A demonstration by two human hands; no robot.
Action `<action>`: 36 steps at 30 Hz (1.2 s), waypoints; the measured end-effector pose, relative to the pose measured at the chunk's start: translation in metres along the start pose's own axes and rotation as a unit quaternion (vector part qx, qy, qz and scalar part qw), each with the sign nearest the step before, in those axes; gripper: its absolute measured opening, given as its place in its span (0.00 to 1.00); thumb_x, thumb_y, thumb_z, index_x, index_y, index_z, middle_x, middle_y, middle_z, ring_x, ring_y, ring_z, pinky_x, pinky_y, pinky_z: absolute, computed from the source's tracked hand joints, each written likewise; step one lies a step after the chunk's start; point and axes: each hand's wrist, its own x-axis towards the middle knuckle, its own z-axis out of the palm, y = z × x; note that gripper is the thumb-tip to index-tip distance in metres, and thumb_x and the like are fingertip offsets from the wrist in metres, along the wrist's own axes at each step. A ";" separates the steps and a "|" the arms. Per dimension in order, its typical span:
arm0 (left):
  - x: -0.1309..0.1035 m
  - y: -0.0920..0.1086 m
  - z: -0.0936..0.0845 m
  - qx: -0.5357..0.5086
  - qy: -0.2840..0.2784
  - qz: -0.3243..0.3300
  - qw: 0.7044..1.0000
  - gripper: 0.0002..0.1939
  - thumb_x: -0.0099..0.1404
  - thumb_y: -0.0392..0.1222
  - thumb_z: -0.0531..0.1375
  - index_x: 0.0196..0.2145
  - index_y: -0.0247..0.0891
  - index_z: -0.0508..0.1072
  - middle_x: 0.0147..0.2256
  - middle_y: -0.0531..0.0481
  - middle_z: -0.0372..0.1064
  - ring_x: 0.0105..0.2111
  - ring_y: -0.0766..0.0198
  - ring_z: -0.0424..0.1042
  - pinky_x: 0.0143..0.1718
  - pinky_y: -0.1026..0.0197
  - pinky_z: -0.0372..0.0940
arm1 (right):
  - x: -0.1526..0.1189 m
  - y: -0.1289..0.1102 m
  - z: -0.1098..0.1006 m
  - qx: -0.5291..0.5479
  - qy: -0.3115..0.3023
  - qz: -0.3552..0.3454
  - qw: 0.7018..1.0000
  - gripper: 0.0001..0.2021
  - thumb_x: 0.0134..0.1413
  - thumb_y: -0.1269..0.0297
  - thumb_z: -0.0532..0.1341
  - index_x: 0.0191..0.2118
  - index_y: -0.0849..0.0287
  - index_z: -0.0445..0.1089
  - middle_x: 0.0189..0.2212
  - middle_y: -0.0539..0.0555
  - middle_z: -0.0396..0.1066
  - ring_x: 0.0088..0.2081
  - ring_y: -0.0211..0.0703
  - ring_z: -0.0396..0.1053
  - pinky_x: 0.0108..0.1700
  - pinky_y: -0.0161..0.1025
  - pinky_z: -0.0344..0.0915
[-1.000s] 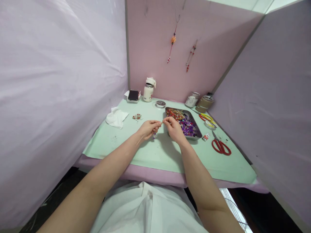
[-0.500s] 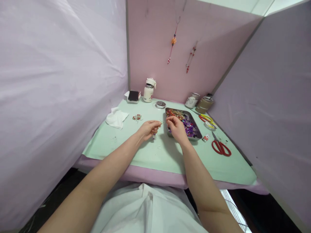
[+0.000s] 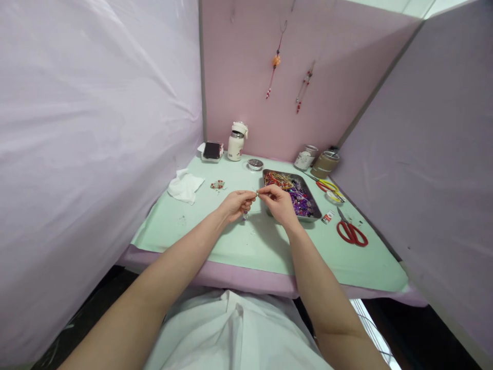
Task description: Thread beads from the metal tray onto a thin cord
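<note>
My left hand (image 3: pixel 235 204) is pinched closed above the green table cover, and a small strand with purple beads (image 3: pixel 245 216) hangs beneath its fingers. My right hand (image 3: pixel 278 203) is also in a pinch, its fingertips meeting those of my left hand. Whatever lies between the fingertips is too small to make out. Just behind and to the right of my right hand sits a metal tray (image 3: pixel 316 211) filled with purple, red and gold beads and strings.
Red-handled scissors (image 3: pixel 351 232), yellow-handled pliers (image 3: pixel 327 186) and two jars (image 3: pixel 325 163) are on the right. A white bottle (image 3: pixel 235 145), round container (image 3: pixel 254 164), white cloth (image 3: pixel 185 186) and red beads (image 3: pixel 217 185) lie behind and left. Beaded strands (image 3: pixel 276 61) hang on the back wall.
My right hand has moved left from the tray's edge until its fingertips meet those of my left hand. My left hand has stayed nearly in place.
</note>
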 end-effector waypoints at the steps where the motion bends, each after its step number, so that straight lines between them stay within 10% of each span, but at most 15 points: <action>1: 0.000 0.000 0.000 0.001 -0.003 -0.002 1.000 0.09 0.49 0.35 0.66 0.22 0.30 0.67 0.21 0.54 0.59 0.17 0.80 0.50 0.16 0.72 0.43 | 0.000 0.000 0.000 0.000 -0.001 -0.003 1.000 0.08 0.50 0.60 0.59 0.33 0.56 0.73 0.32 0.52 0.71 0.32 0.40 0.65 0.33 0.38 0.59; 15: 0.000 0.000 -0.001 0.021 -0.002 -0.004 1.000 0.09 0.51 0.35 0.65 0.21 0.31 0.67 0.21 0.54 0.59 0.17 0.79 0.51 0.16 0.70 0.42 | -0.002 -0.005 0.001 -0.037 0.002 -0.044 0.998 0.05 0.50 0.65 0.58 0.31 0.57 0.71 0.30 0.52 0.69 0.32 0.39 0.65 0.35 0.38 0.60; 36: -0.004 0.001 0.002 -0.005 -0.051 -0.032 0.998 0.11 0.48 0.36 0.68 0.25 0.29 0.69 0.23 0.54 0.59 0.19 0.80 0.53 0.17 0.73 0.45 | -0.001 -0.006 0.003 0.236 -0.030 0.167 0.957 0.04 0.39 0.65 0.59 0.27 0.57 0.66 0.27 0.48 0.65 0.25 0.33 0.58 0.25 0.32 0.55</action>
